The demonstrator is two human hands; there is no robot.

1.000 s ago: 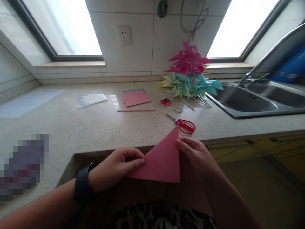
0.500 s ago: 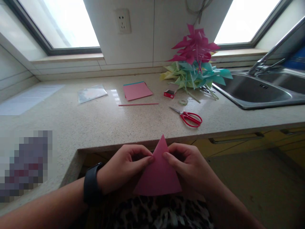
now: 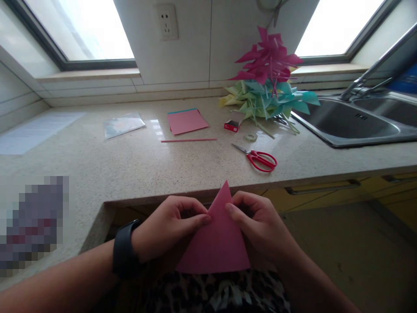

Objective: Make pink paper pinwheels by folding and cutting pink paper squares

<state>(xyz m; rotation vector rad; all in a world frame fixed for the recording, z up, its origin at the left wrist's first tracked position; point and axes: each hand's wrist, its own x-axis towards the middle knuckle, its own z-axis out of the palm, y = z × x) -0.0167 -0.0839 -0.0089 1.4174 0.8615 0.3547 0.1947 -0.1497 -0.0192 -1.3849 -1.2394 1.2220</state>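
The red-handled steel scissors [image 3: 259,158] lie on the speckled stone bench [image 3: 130,165] beyond the right hand [image 3: 257,226]; the stainless-steel sink [image 3: 352,124] sits farther right.

Red scissors [image 3: 259,158] lie on the counter [image 3: 130,165] near a pinwheel pile [image 3: 269,87] beside the sink [image 3: 352,126].
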